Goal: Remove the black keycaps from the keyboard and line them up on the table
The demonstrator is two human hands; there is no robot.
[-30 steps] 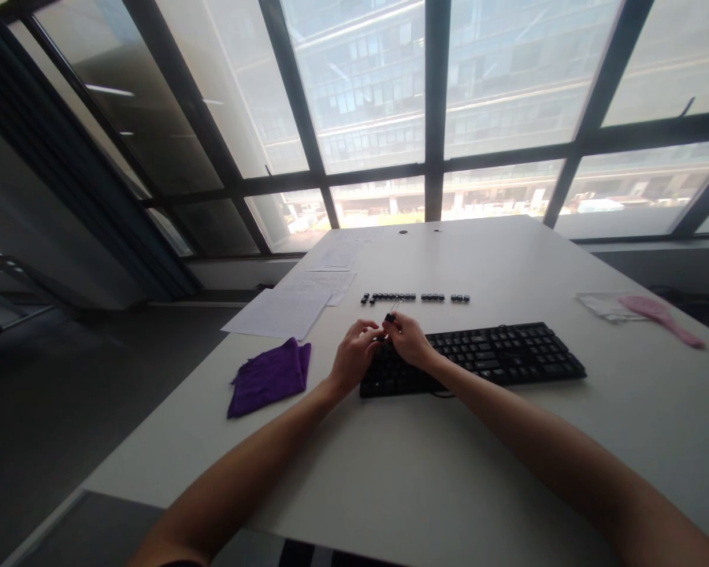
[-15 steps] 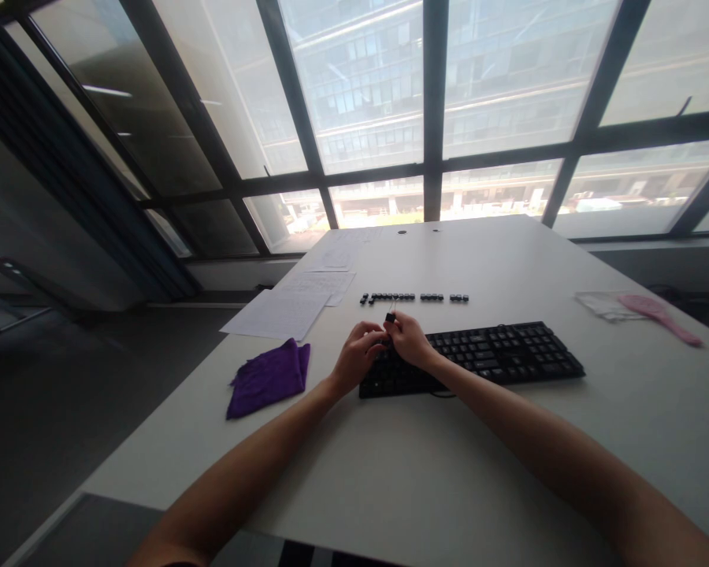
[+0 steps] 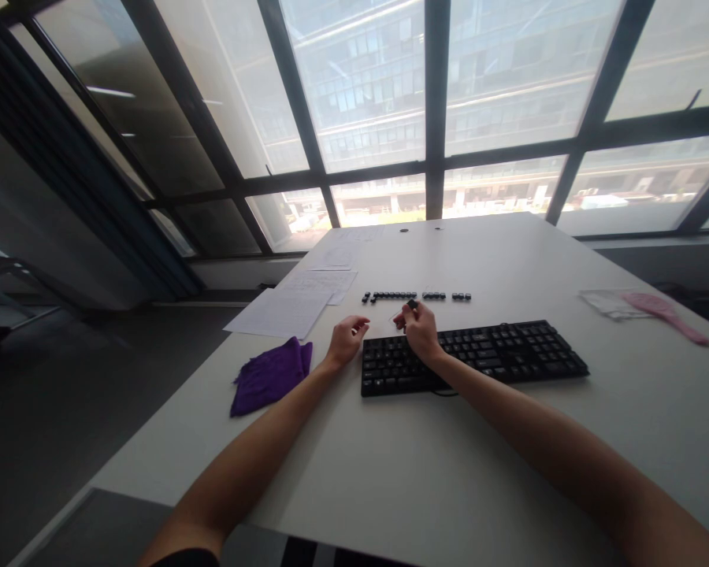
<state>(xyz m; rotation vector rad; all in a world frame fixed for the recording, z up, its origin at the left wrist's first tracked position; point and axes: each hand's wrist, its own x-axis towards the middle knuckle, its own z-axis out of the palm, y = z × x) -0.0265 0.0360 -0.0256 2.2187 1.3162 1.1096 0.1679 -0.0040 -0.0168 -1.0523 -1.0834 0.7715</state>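
A black keyboard (image 3: 502, 353) lies across the white table in front of me. Above its left part, my right hand (image 3: 421, 329) is closed around a wire keycap puller (image 3: 412, 304), whose black handle shows on top and whose thin wire sticks out to the left. By the keyboard's upper left corner, my left hand (image 3: 347, 339) is open, its fingers curved and holding nothing visible. Beyond both hands, several loose black keycaps (image 3: 395, 295) stand in a row with gaps. Part of the left key area is hidden behind my right hand.
A folded purple cloth (image 3: 272, 376) lies left of my left forearm. Sheets of paper (image 3: 276, 313) spread along the table's left edge. To the right are a pink brush-like object (image 3: 667, 315) and a clear plastic bag (image 3: 611, 305). Windows rise behind the table.
My hands have parted: the left drew back leftward off the keyboard, and the right shifted right. The puller turned in my right hand, its wire swinging from upward to leftward.
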